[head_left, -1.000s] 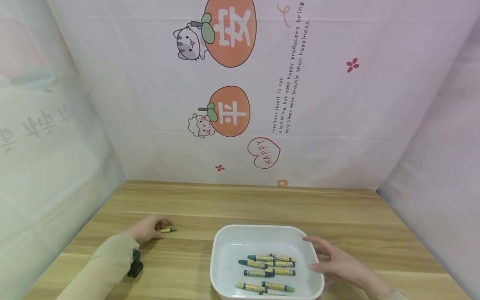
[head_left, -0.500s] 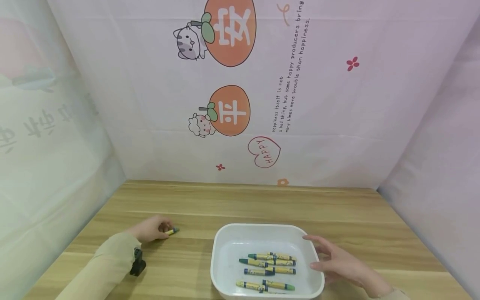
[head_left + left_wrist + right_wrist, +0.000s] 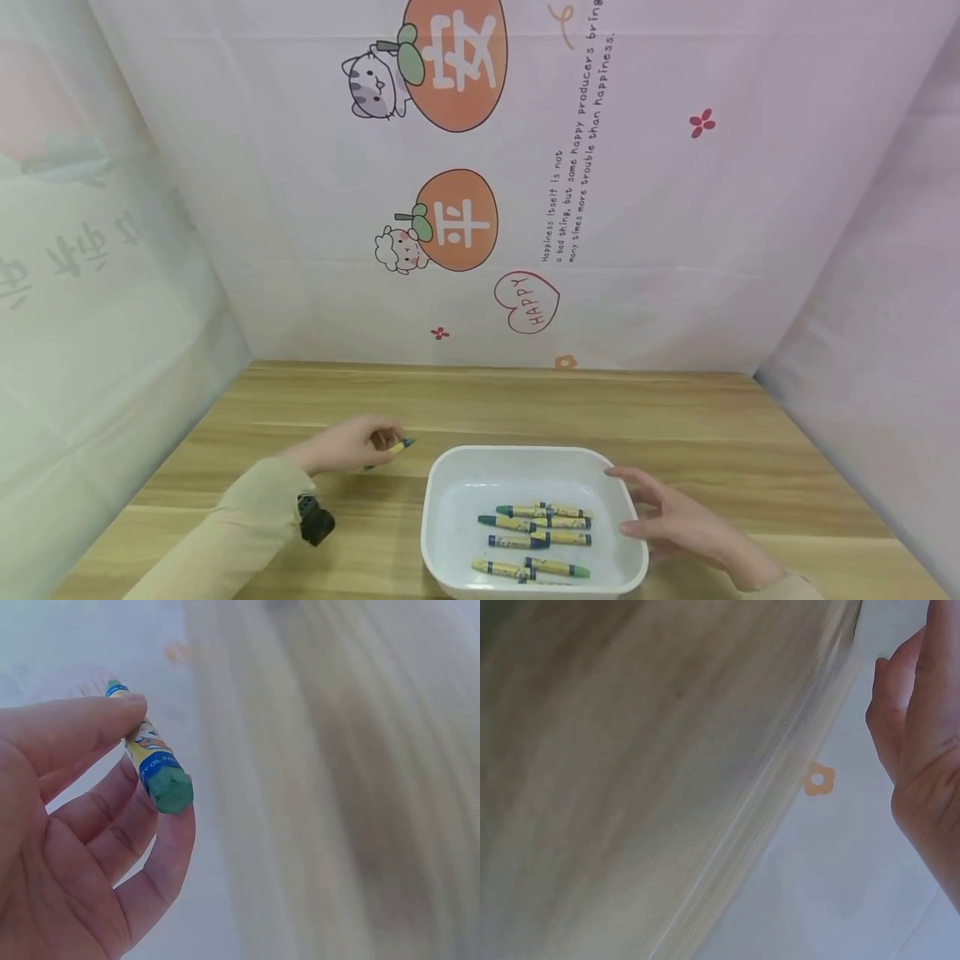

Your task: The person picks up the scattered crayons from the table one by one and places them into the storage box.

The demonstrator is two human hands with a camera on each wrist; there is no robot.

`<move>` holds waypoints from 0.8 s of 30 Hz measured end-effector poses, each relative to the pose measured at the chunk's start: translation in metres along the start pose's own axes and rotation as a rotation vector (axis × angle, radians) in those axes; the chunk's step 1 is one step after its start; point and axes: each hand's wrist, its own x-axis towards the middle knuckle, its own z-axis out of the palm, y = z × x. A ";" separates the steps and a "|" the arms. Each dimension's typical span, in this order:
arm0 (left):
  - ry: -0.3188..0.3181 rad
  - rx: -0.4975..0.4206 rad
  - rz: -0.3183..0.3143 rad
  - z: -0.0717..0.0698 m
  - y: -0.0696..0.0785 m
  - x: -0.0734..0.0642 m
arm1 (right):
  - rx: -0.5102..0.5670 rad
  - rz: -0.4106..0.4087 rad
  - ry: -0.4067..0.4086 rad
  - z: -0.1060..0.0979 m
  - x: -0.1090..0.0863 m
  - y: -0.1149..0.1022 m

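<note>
A green oil pastel [image 3: 169, 787] in a yellow and blue paper wrapper is pinched between the thumb and fingers of my left hand [image 3: 348, 443]. In the head view this pastel [image 3: 401, 447] is left of a white plastic box [image 3: 459, 487], tilted and apart from the box. Several more wrapped oil pastels [image 3: 517, 524] lie inside the box, most with green or dark tips. At the box's right side my right hand [image 3: 686, 527] grips the rim, thumb and index finger over the edge; its other fingers are mostly hidden outside the wall.
The box stands near the front of a wood-grain table [image 3: 345, 392]. White printed cloth [image 3: 645, 317] hangs behind the table and along both sides. A small black device [image 3: 315, 521] is strapped at my left wrist.
My left hand has drawn the oil pastel from the table's left part rightward, towards the box, and its tip now points up and right. My right hand and the box have stayed put.
</note>
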 end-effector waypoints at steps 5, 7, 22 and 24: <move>-0.031 0.013 0.073 0.004 0.054 0.017 | 0.024 -0.003 -0.009 -0.001 0.000 -0.002; -0.066 0.031 0.087 0.008 0.076 0.024 | 0.041 -0.008 -0.018 -0.002 0.000 -0.002; -0.382 0.203 0.271 0.077 0.161 0.086 | 0.042 -0.014 -0.036 -0.003 0.001 0.000; -0.401 0.234 0.299 0.086 0.164 0.090 | 0.043 -0.017 -0.037 -0.003 0.001 0.001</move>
